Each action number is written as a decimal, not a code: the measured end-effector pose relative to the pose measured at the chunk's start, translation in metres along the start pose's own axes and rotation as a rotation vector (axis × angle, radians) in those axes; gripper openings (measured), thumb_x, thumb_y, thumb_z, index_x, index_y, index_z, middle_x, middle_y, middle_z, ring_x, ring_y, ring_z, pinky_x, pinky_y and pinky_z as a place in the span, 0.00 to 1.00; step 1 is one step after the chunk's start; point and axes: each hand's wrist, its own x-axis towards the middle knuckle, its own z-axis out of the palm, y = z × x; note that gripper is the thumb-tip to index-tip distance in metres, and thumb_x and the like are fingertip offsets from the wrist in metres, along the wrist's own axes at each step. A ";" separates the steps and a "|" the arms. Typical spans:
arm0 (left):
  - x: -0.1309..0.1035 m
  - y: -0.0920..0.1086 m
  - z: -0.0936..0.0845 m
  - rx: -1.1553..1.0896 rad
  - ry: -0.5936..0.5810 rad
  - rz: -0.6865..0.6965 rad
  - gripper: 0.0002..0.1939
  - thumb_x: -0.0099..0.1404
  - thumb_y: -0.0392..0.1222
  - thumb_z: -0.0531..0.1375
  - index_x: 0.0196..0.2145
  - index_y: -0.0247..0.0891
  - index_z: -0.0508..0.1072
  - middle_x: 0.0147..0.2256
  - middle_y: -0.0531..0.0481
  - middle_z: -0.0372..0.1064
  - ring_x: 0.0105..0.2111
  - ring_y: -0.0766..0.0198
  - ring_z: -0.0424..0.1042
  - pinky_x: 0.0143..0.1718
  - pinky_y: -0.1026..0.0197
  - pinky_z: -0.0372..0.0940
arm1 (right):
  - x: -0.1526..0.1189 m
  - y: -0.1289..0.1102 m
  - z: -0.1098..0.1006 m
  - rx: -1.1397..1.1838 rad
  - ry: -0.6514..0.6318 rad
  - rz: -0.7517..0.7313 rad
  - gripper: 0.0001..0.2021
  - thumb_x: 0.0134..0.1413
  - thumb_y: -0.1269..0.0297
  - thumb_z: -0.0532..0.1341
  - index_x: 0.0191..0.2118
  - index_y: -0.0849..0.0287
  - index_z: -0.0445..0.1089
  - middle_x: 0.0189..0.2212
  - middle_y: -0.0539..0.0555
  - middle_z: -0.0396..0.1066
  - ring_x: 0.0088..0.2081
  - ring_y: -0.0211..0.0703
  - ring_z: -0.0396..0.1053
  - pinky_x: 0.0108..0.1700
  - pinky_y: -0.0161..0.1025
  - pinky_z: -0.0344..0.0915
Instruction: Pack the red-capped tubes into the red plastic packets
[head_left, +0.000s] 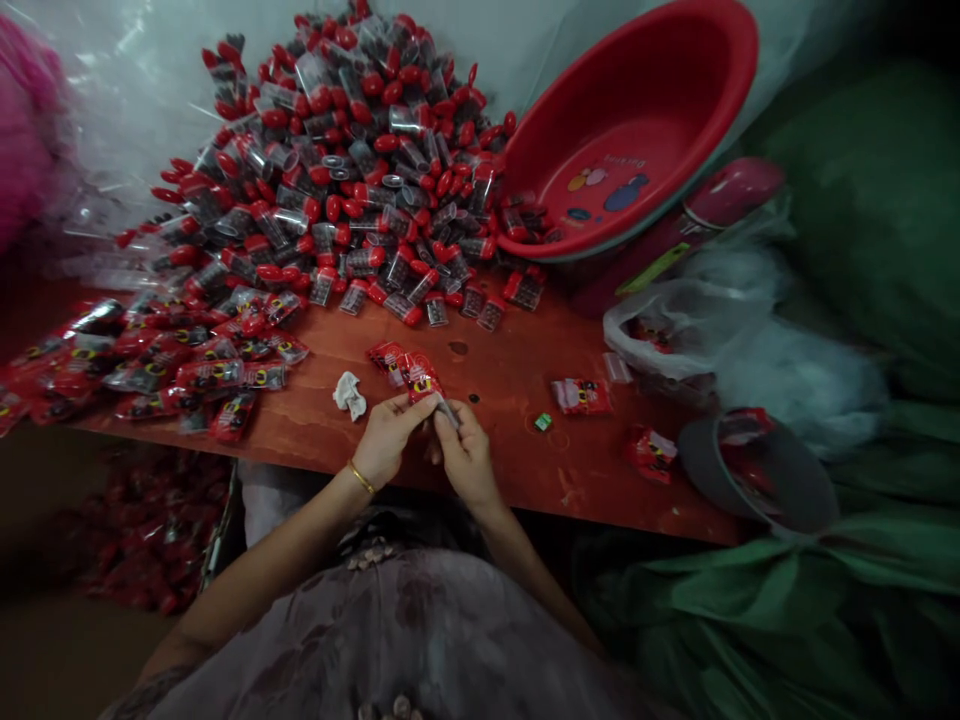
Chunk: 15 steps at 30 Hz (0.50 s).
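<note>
A small printed red packet (421, 374) is held just above the near part of the table. My left hand (386, 437) has thumb and fingers pinched on its lower left side. My right hand (466, 455) is closed at the lower right end, where a narrow greyish piece (450, 412) sticks out between thumb and fingers; whether it belongs to the packet I cannot tell. Another red packet (386, 358) lies just behind the held one. Left of my hands sits a crumpled white scrap (349, 396).
Red-capped clear tubes (360, 190) are heaped at the back. Filled red packets (187, 365) are piled at left. A red basin (637, 110) leans at back right, near a plastic bag (697, 320) and a grey bowl (712, 470). A green square (542, 422) lies right of my hands.
</note>
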 end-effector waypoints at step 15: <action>-0.017 0.035 -0.058 -0.202 0.073 -0.145 0.12 0.54 0.46 0.66 0.31 0.35 0.74 0.32 0.45 0.76 0.35 0.61 0.76 0.39 0.61 0.68 | 0.073 -0.009 0.011 -0.491 -0.106 -0.398 0.16 0.53 0.50 0.57 0.33 0.59 0.69 0.29 0.54 0.73 0.33 0.42 0.68 0.39 0.39 0.66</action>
